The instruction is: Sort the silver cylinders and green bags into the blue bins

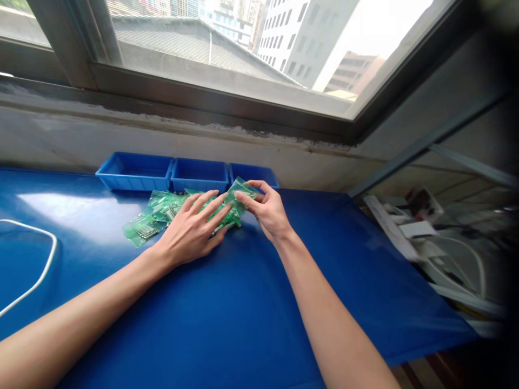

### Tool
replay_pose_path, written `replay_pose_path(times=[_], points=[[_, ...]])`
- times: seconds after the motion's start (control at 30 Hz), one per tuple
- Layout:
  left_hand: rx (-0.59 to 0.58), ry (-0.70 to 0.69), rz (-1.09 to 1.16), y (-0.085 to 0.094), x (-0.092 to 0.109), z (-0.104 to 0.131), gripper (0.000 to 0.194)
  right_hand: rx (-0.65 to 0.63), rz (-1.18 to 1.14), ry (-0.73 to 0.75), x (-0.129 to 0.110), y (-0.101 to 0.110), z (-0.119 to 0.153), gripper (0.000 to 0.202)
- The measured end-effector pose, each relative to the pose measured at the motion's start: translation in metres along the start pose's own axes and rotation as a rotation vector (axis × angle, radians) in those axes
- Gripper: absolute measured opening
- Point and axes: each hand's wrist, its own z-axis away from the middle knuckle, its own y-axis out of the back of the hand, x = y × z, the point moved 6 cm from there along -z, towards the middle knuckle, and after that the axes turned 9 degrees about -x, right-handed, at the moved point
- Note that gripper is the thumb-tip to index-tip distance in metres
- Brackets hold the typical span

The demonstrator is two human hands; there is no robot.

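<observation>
A heap of small green-tinted clear plastic bags (164, 204) lies on the blue tabletop, with small metal parts showing inside some of them. Over the heap my left hand (195, 229) is spread, palm down, its fingers stretched out across the bags. At the heap's right end my right hand (265, 209) pinches one green plastic bag (240, 189) between thumb and fingers, raised a little off the pile. One bag with short metal pins (146, 231) sticks out at the left of the heap.
Three blue bins, a left bin (135, 181), a middle bin (198, 175) and a right bin (255, 174), stand in a row behind the heap along the wall under the window. A white cable (51, 259) loops at the left. Beyond the table's right edge sits blurred clutter (421, 232).
</observation>
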Motion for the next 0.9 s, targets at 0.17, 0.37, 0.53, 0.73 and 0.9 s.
replay_pose_path(times=[0.17, 0.37, 0.53, 0.73, 0.9], points=[[-0.039, 0.121, -0.039, -0.003, -0.006, -0.001, 0.05, -0.128, 0.069, -0.075, -0.004, -0.006, 0.0, 0.059], [-0.057, 0.141, -0.088, -0.004, -0.007, 0.0, 0.049, 0.328, 0.536, 0.146, -0.041, 0.031, -0.029, 0.058], [-0.057, 0.141, -0.101, -0.004, -0.007, 0.0, 0.048, 0.254, 0.973, 0.017, -0.051, 0.034, -0.07, 0.045], [-0.051, 0.146, -0.087, -0.004, -0.007, 0.0, 0.047, 0.289, 1.358, 0.028, -0.042, 0.016, -0.046, 0.042], [-0.048, 0.148, -0.076, -0.006, -0.008, 0.0, 0.047, 0.141, 1.38, 0.073, -0.018, -0.002, -0.02, 0.03]])
